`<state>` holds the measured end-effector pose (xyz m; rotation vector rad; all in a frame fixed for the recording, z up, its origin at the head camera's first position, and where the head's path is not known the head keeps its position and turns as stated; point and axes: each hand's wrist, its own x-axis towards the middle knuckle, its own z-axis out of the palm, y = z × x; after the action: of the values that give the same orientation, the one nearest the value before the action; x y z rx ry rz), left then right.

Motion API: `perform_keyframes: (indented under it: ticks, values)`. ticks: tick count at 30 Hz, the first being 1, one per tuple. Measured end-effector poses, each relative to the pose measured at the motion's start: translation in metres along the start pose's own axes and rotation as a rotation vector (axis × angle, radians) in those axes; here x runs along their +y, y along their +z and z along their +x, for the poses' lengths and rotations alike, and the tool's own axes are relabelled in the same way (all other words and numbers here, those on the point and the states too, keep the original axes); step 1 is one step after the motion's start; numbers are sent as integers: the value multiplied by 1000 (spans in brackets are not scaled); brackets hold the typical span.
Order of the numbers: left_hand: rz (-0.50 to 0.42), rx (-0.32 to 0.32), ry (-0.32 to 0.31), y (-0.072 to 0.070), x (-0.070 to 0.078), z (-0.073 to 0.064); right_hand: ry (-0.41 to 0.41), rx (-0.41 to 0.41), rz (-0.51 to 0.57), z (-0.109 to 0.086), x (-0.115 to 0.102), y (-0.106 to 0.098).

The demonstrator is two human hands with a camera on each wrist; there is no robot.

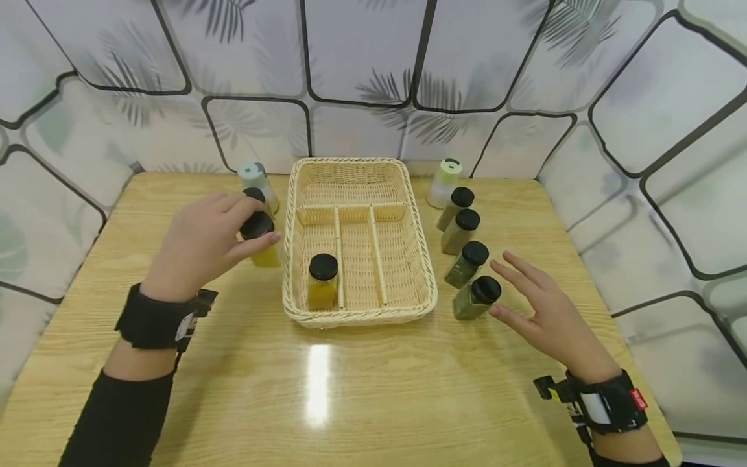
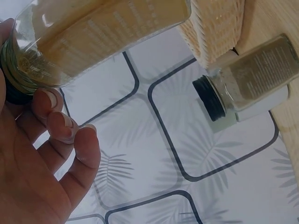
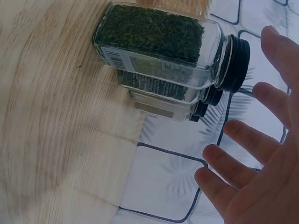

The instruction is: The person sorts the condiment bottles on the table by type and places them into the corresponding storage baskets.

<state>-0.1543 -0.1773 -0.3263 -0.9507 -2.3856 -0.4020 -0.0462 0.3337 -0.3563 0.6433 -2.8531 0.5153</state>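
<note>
My left hand [image 1: 201, 243] pinches the black lid of a spice jar [image 1: 266, 257] to the left of the basket. In the left wrist view the held jar [image 2: 112, 39] shows yellowish-brown powder behind clear glass. Behind it stands a second black-capped spice jar [image 2: 257, 74], partly hidden by my hand in the head view. My right hand [image 1: 551, 318] holds nothing; its fingers are spread beside the nearest jar of green herbs [image 1: 467, 305]. The right wrist view shows dried leaves in that glass jar [image 3: 154, 39], with the fingertips apart from its black lid.
A wicker basket [image 1: 432, 305] with dividers stands mid-table, with a yellow spice jar [image 1: 323, 282] in its front left compartment. Right of it, several black-capped jars line up behind a green-capped shaker [image 1: 446, 181]. A pale-blue-capped shaker [image 1: 253, 175] stands at the back left. Patterned fabric walls [image 1: 362, 130] border the table.
</note>
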Motion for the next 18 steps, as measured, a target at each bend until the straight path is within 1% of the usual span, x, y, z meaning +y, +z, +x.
perform_keyframes:
  ticks: [3,5,13,18]
  values:
    - [-10,6,17,1,2,1,6,-3,7,0,-1,0]
    - [-17,9,26,0,3,5,11,-2,9,-1,-2,-1]
    - [-14,15,30,1,7,12,13,-7,9,-1,-1,-1]
    - [-21,20,47,3,9,19,20,-1,8,-2,-1,-3]
